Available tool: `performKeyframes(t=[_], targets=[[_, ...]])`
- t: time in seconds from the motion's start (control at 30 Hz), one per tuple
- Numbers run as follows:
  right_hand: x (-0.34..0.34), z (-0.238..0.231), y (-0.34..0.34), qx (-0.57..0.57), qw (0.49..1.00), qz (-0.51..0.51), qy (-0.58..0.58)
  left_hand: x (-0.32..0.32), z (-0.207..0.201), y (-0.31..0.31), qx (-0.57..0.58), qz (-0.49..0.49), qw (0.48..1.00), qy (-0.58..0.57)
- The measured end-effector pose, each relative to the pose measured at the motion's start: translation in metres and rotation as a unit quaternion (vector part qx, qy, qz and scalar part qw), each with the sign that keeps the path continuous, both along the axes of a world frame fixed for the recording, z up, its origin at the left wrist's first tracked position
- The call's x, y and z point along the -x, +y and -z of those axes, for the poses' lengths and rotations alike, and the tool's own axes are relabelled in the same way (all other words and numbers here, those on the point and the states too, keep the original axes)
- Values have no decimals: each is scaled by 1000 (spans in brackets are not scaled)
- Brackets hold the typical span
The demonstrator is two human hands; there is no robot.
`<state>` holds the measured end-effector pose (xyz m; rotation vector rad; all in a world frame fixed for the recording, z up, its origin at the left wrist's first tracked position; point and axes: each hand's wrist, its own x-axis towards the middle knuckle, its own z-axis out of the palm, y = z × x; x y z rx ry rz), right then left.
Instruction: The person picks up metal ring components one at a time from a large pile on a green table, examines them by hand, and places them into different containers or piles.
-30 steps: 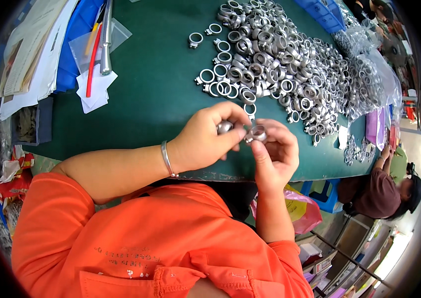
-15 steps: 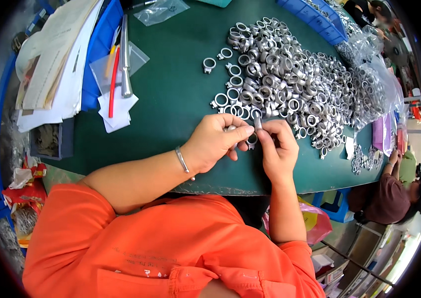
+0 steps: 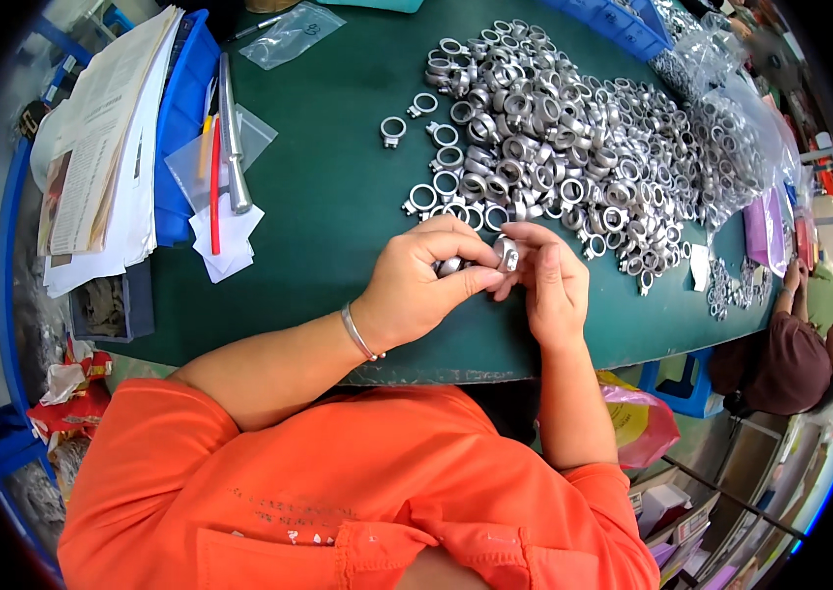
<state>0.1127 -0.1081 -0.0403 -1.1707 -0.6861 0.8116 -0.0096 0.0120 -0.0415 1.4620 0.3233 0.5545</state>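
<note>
My left hand (image 3: 421,270) is closed, with more silvery metal ring pieces (image 3: 450,265) tucked in its curled fingers. At its fingertips a small metal ring (image 3: 506,254) is turned with its lug toward me. My right hand (image 3: 556,290) has its fingers curled round the far side of that same ring, its thumb raised off it. Just beyond both hands lies a large heap of similar metal rings (image 3: 535,147) on the green tabletop (image 3: 328,128). Two loose rings, one of them a single ring (image 3: 393,129), lie apart at the heap's left.
Papers (image 3: 107,138) lean on a blue bin (image 3: 185,128) at the left. Beside them are a metal rod (image 3: 231,138), a red pen (image 3: 215,187) and plastic bags. More blue trays (image 3: 623,25) and bagged rings (image 3: 731,147) stand at the far right. Another person (image 3: 780,364) sits at right.
The ring between my hands has been turned, and my right thumb has lifted from it. My right fingers have opened slightly. The view has shifted a little.
</note>
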Motion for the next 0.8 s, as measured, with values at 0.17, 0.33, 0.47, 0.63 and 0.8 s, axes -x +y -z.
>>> performKeyframes(t=[0.17,0.33,0.47,0.63,0.8], targets=[[8,2,9,-117,975,71,-172,-1,-8,-3,232,42,969,77],[-4,-24,0,-35,929,56,-365,0,-2,16,599,182,779,20],[-18,-9,-6,153,876,79,-450,0,-2,18,522,122,844,32],[-15,-8,-6,180,825,60,-533,-2,-7,15,432,51,897,83],[-16,-4,-14,119,965,0,-232,-1,-11,8,346,65,930,110]])
